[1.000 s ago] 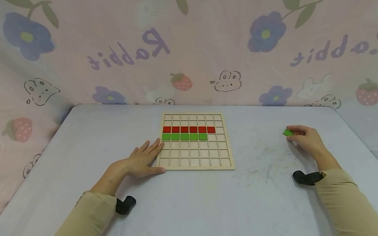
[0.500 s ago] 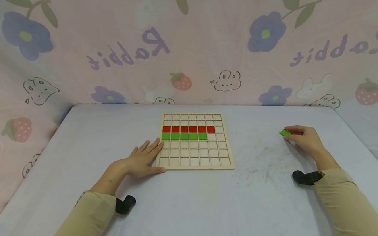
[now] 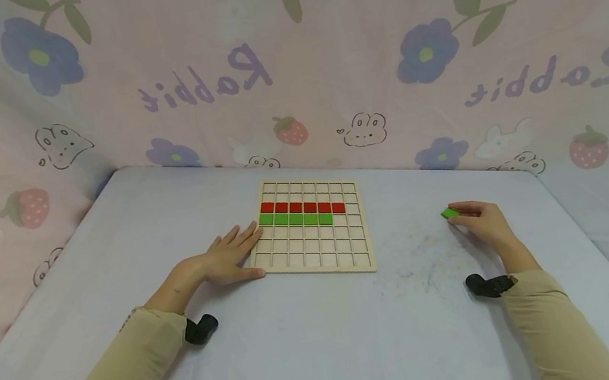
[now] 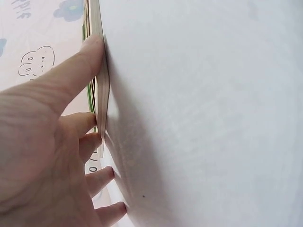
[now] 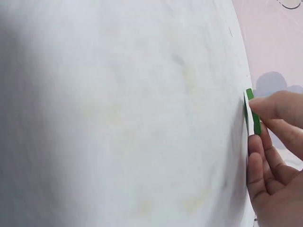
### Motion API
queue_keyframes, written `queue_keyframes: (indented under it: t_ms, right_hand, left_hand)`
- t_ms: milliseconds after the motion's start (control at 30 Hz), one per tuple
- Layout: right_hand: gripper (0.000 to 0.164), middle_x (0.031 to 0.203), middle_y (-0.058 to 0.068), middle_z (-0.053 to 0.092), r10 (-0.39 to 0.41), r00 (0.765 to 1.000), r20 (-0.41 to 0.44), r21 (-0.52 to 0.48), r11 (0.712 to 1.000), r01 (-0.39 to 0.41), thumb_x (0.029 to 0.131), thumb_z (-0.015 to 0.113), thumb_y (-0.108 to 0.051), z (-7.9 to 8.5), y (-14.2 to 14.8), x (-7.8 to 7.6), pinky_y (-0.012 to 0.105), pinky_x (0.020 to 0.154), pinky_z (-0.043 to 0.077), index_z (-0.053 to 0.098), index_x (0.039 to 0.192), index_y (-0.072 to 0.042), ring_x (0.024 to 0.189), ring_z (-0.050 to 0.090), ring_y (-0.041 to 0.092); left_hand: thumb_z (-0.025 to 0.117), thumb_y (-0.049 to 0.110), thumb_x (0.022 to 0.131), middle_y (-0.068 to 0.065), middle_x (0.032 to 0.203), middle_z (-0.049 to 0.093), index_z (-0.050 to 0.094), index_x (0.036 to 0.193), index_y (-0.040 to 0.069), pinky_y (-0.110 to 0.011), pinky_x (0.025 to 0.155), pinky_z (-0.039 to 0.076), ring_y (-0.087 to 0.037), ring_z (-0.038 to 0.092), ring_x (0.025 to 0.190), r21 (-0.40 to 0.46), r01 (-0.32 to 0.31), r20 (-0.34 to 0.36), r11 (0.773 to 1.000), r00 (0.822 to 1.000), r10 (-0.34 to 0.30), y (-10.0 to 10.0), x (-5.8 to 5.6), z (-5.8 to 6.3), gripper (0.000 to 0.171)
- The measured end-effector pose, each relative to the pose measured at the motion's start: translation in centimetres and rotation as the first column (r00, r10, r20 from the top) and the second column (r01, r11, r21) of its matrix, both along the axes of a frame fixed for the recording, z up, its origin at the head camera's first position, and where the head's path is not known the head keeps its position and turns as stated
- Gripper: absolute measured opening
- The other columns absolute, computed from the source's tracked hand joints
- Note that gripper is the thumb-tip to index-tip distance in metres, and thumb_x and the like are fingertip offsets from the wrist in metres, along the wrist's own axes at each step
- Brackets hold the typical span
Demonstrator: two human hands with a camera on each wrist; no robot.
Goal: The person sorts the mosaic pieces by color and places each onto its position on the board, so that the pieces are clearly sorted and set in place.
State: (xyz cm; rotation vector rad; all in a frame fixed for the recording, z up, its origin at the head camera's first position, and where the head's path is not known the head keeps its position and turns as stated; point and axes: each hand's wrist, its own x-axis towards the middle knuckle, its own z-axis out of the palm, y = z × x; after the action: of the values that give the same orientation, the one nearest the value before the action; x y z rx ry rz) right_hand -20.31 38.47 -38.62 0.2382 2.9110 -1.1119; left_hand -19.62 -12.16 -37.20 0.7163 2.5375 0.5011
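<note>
A pale wooden grid board [image 3: 315,264] lies on the white table, its cells holding a row of red square tiles [image 3: 296,207] and, just below, a row of green tiles [image 3: 295,219]. My left hand [image 3: 230,261] rests with spread, straight fingers against the board's left edge; the left wrist view shows the thumb and some fingertips touching the board's side [image 4: 100,85]. Over to the right, my right hand [image 3: 485,223] pinches a green square tile [image 3: 449,213] between thumb and fingers. In the right wrist view that tile [image 5: 257,124] is seen edge-on, close to the table surface.
The white table [image 3: 317,352] bears faint coloured smudges [image 3: 424,264] between the board and my right hand. A patterned curtain [image 3: 307,51] rises behind the table. Each wrist wears a black strap-mounted camera [image 3: 201,330].
My right hand has moved slightly left with the green tile in its fingers. The left hand has stayed at the board's edge, and the tiles on the board look the same.
</note>
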Motion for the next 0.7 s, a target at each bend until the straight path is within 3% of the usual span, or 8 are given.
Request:
queue_keyframes:
  t_ms: [300,700]
  right_hand:
    - [0.05,0.131,0.027,0.055,0.04,0.999,-0.005,-0.028,0.999,-0.04,0.093,0.063,-0.025,0.0,-0.6,-0.1,0.009,0.075,0.04,0.053,0.134,0.002,0.081,0.044,-0.018]
    - [0.05,0.132,0.026,0.055,0.091,0.996,-0.014,-0.07,0.993,-0.092,0.093,0.064,-0.026,0.0,-1.8,-0.6,0.007,0.076,0.041,0.054,0.134,0.001,0.084,0.046,-0.018]
  left_hand:
    - [0.056,0.044,0.094,-0.016,0.161,-0.001,0.009,0.154,0.006,-0.064,0.114,-0.001,-0.045,-0.005,0.145,0.004,0.005,0.0,1.0,1.0,-0.005,0.0,-0.1,-0.2,0.085]
    - [0.056,0.043,0.095,-0.016,0.161,0.0,0.009,0.154,0.006,-0.064,0.114,0.0,-0.045,-0.004,0.146,0.002,0.002,0.003,1.0,1.0,-0.002,0.1,0.0,0.0,0.084]
